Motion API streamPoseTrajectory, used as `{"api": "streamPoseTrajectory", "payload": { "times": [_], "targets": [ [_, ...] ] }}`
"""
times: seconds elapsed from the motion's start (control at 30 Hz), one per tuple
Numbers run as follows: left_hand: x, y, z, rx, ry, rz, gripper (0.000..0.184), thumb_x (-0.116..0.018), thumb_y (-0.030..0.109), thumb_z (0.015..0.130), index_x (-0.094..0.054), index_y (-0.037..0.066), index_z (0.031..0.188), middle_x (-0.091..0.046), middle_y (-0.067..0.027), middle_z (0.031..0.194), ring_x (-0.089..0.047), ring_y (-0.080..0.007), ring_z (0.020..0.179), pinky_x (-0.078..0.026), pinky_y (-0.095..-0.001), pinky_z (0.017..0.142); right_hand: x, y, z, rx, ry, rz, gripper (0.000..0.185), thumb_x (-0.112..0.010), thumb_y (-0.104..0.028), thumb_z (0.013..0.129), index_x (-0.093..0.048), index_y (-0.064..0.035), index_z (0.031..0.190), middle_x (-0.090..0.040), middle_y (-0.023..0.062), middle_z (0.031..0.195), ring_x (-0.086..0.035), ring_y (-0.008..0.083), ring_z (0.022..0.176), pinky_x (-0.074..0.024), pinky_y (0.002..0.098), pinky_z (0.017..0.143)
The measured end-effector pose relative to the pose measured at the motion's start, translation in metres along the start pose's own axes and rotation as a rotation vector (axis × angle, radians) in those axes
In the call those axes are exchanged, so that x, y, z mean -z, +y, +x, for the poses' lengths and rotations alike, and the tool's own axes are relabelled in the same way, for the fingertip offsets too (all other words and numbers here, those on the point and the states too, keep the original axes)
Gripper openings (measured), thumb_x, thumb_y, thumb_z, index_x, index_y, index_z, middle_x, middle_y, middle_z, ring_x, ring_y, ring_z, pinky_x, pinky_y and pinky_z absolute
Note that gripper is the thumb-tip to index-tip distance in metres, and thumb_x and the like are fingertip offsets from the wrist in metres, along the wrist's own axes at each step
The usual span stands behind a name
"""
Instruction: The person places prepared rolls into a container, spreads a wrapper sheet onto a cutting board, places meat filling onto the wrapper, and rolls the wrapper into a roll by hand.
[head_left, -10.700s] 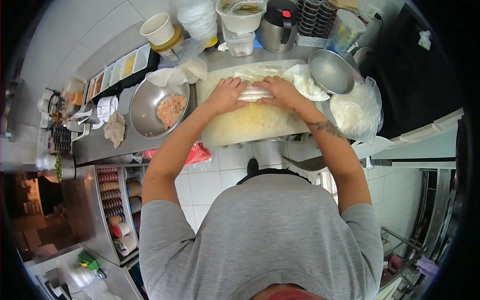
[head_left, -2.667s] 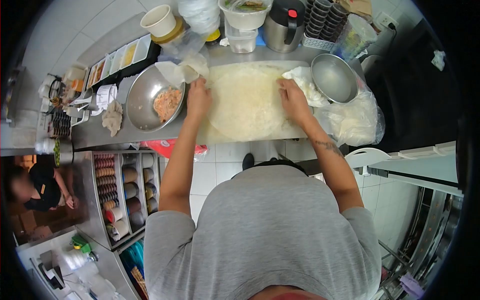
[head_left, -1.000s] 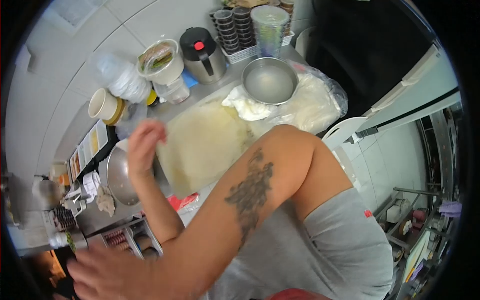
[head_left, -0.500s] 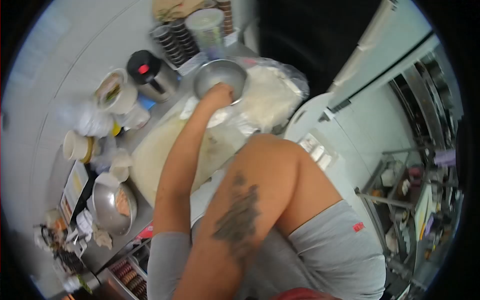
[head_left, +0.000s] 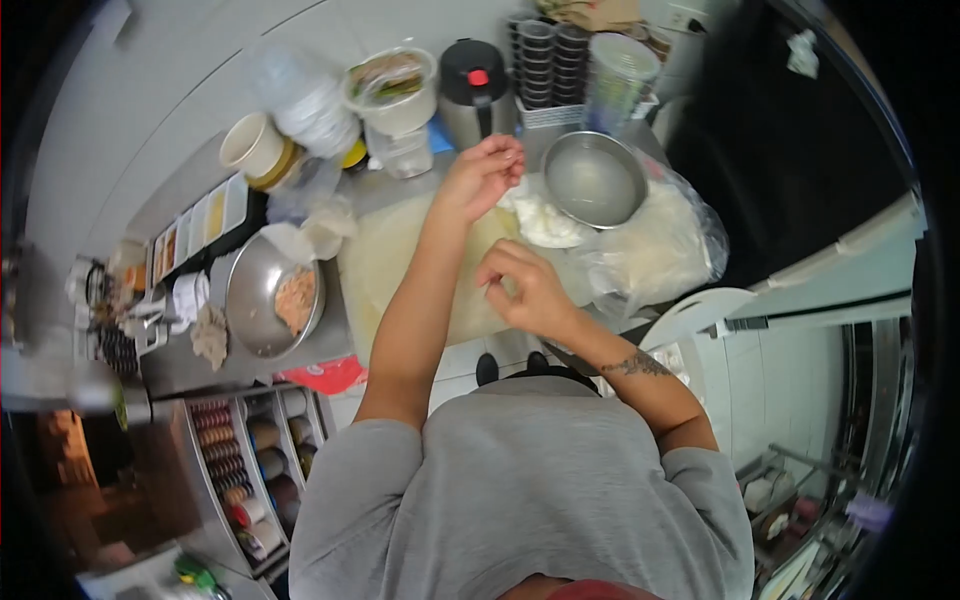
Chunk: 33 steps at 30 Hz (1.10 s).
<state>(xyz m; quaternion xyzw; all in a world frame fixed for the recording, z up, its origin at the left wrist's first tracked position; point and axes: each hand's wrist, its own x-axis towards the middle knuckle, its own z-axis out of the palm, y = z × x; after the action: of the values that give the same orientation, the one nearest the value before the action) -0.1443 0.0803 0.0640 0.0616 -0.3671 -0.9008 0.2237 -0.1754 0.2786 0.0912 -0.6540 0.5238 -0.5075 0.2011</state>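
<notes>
cream board (head_left: 395, 245) below, held left hand (head_left: 480, 185) bunched, contents unclear, right hand (head_left: 535, 295) loosely open, seemingly empty, with steel pan (head_left: 628, 207) rightward, nearer left fingers.

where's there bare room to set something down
On the board, between the metal bowl and left forearm, though a thin sheet may cover it. Narrow counter strip behind. Right side's crowded: cloth, pan, plastic bag.

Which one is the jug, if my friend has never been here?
Find the tiled wall, then the metal counter under it. At the counter's back, the jug stands between a white tub and stacked dark cups. Its black lid has a bright red spot, which neither neighbour has.
</notes>
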Motion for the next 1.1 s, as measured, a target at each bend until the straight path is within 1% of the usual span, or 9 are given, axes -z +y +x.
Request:
{"api": "streamPoseTrajectory", "payload": {
  "times": [0.13, 0.23, 0.33, 0.47, 0.57, 0.67, 0.77, 0.97, 1.1],
  "targets": [
    [0.056, 0.028, -0.072, -0.087, 0.369, 0.356, 0.009, -0.060, 0.006, 0.090, -0.061, 0.005, 0.099, -0.062, -0.0062, 0.089, -0.057, -0.0147, 0.078, -0.047, -0.0293, 0.070, -0.027, 0.075, 0.003, 0.031, 0.030, -0.333, 0.012, -0.060, -0.002, 0.075, -0.057, -0.0068, 0.085, -0.056, 0.0096, 0.085, -0.057, 0.0309, 0.082, -0.0472, 0.0403, 0.072],
    [0.112, -0.023, -0.069, -0.125, 0.673, 1.205, 0.008, -0.057, 0.003, 0.088, -0.060, 0.005, 0.095, -0.062, -0.0098, 0.087, -0.058, -0.0217, 0.079, -0.047, -0.0359, 0.068, -0.044, 0.102, -0.001, -0.008, 0.076, -0.440, 0.013, -0.061, -0.005, 0.076, -0.057, -0.0080, 0.088, -0.056, 0.0098, 0.086, -0.056, 0.0322, 0.081, -0.0464, 0.0413, 0.072],
    [0.083, -0.043, -0.074, -0.520, 0.630, 1.915, 0.010, -0.054, -0.001, 0.083, -0.058, 0.004, 0.090, -0.059, -0.0139, 0.085, -0.057, -0.0314, 0.081, -0.046, -0.0437, 0.070, -0.049, 0.101, 0.000, -0.019, 0.088, -0.497, 0.012, -0.062, -0.008, 0.076, -0.055, -0.0090, 0.086, -0.055, 0.0090, 0.084, -0.056, 0.0310, 0.081, -0.0464, 0.0421, 0.069],
    [0.105, -0.009, -0.120, -0.256, 1.208, 1.848, 0.011, -0.053, -0.003, 0.079, -0.056, 0.004, 0.087, -0.056, -0.0175, 0.086, -0.054, -0.0352, 0.088, -0.044, -0.0445, 0.076, -0.049, 0.102, -0.001, -0.022, 0.057, -0.550, 0.016, -0.063, -0.014, 0.076, -0.055, -0.0088, 0.089, -0.054, 0.0101, 0.086, -0.056, 0.0322, 0.081, -0.0463, 0.0437, 0.070],
    [0.090, -0.005, -0.142, -0.451, 0.999, 1.759, 0.009, -0.053, -0.003, 0.079, -0.055, 0.003, 0.085, -0.056, -0.0197, 0.085, -0.054, -0.0364, 0.086, -0.043, -0.0461, 0.074, -0.051, 0.099, -0.002, -0.112, 0.109, -0.527, 0.023, -0.064, -0.017, 0.076, -0.055, -0.0064, 0.094, -0.053, 0.0135, 0.090, -0.056, 0.0344, 0.082, -0.0460, 0.0449, 0.072],
    [0.094, -0.020, -0.155, -0.391, 0.804, 1.741, 0.008, -0.052, -0.004, 0.080, -0.054, 0.002, 0.084, -0.055, -0.0209, 0.085, -0.054, -0.0377, 0.085, -0.042, -0.0467, 0.074, -0.049, 0.100, -0.002, -0.163, 0.300, -0.574, 0.027, -0.064, -0.019, 0.078, -0.054, -0.0026, 0.098, -0.052, 0.0165, 0.092, -0.056, 0.0359, 0.084, -0.0458, 0.0455, 0.074],
    [0.097, -0.004, -0.166, -0.270, 1.177, 1.852, 0.007, -0.053, -0.005, 0.078, -0.053, 0.000, 0.083, -0.056, -0.0192, 0.085, -0.054, -0.0382, 0.084, -0.042, -0.0469, 0.074, -0.052, 0.103, -0.005, -0.195, 0.241, -0.721, 0.028, -0.065, -0.021, 0.080, -0.054, -0.0009, 0.097, -0.053, 0.0174, 0.093, -0.056, 0.0367, 0.084, -0.0460, 0.0457, 0.075],
    [0.064, -0.024, -0.106, -0.351, 0.418, 1.563, 0.009, -0.052, -0.004, 0.074, -0.055, 0.000, 0.082, -0.058, -0.0190, 0.087, -0.055, -0.0388, 0.082, -0.043, -0.0491, 0.074, -0.052, 0.095, 0.005, -0.274, 0.203, -0.685, 0.030, -0.067, -0.020, 0.080, -0.052, -0.0024, 0.098, -0.057, 0.0168, 0.094, -0.057, 0.0361, 0.084, -0.0466, 0.0455, 0.075],
    [0.120, -0.003, -0.089, -0.333, 0.909, 1.920, 0.013, -0.053, -0.006, 0.072, -0.057, 0.001, 0.082, -0.059, -0.0214, 0.087, -0.057, -0.0383, 0.086, -0.045, -0.0473, 0.078, -0.048, 0.086, 0.013, -0.390, 0.154, -0.514, 0.035, -0.063, -0.016, 0.081, -0.048, -0.0054, 0.110, -0.062, 0.0171, 0.097, -0.061, 0.0362, 0.084, -0.0481, 0.0464, 0.072]
  ]
}}
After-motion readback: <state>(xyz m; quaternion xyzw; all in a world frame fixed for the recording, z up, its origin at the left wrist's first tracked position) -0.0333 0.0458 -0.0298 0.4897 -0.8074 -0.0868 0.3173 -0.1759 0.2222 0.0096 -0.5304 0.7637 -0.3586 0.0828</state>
